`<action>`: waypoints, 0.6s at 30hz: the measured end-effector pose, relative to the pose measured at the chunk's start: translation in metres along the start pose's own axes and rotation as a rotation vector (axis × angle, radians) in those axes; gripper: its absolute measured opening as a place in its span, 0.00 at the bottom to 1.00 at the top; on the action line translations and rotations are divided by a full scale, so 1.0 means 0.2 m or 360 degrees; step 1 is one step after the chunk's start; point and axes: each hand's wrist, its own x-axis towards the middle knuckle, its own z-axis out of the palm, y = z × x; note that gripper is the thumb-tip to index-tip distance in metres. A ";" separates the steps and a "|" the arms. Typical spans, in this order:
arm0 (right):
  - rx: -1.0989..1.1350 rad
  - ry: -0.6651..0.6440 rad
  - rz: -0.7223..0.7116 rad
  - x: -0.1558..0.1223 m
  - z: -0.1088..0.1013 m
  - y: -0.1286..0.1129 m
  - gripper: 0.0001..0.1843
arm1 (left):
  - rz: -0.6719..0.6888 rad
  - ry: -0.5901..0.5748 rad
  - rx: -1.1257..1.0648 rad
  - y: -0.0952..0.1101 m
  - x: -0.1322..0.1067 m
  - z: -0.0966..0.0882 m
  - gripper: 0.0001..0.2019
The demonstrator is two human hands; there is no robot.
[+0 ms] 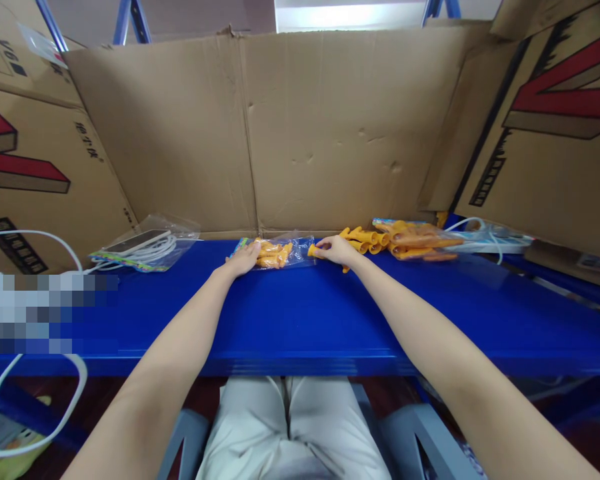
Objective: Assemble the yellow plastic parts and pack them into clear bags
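A small clear plastic bag (280,252) with several orange plastic pieces in it lies on the blue table (300,320), close to the cardboard wall. My left hand (243,259) rests on the bag's left end, fingers pressed on it. My right hand (336,250) pinches one orange piece (312,251) at the bag's open right end. A loose heap of orange pieces (367,240) lies just right of that hand.
Filled bags of orange pieces (420,241) lie further right, with a white cable (480,227) beside them. A clear bag with a white cable (145,248) lies at the left. Cardboard walls (330,133) enclose the back and sides.
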 end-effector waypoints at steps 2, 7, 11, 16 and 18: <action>-0.0087 -0.0064 0.0058 -0.01 -0.02 -0.02 0.16 | 0.0023 0.0032 0.0000 -0.02 0.02 0.01 0.35; -0.0599 -0.0082 0.0259 -0.04 -0.13 -0.08 0.22 | 0.0099 0.0084 -0.0041 -0.05 0.05 0.04 0.36; -0.0680 -0.0488 0.0362 -0.03 -0.19 -0.06 0.17 | 0.0104 0.0086 -0.0090 -0.06 0.05 0.04 0.35; -0.0537 -0.0709 0.0316 -0.04 -0.18 -0.04 0.13 | 0.0132 0.0082 -0.0197 -0.06 0.05 0.04 0.34; -0.0440 -0.0684 0.0276 -0.05 -0.17 -0.06 0.13 | 0.0162 0.0093 -0.0252 -0.07 0.06 0.05 0.34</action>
